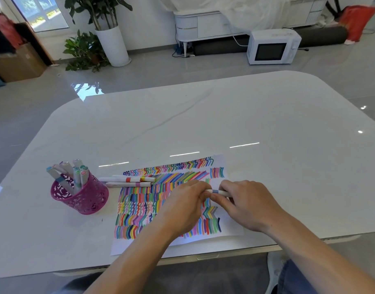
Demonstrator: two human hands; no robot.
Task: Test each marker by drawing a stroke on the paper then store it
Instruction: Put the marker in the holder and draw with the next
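Over the right half of the paper, toward its 3 o'clock edge, one marker was held level between both hands, its axis running 9 to 3 o'clock. Barrel white, with a blue-grey band near mid-length. The left hand had its fingers curled round the left end and hid it. The right hand pinched the right part between thumb and fingers. Whether a cap was fitted could not be told. Sheet: white, nearly filled with rows of short many-coloured strokes, flat on a glossy white table. At the sheet's 9 o'clock stood a pink perforated cup holding several white markers, pastel ends up, leaning. At its 10 o'clock lay loose markers, banded red, yellow and pink.
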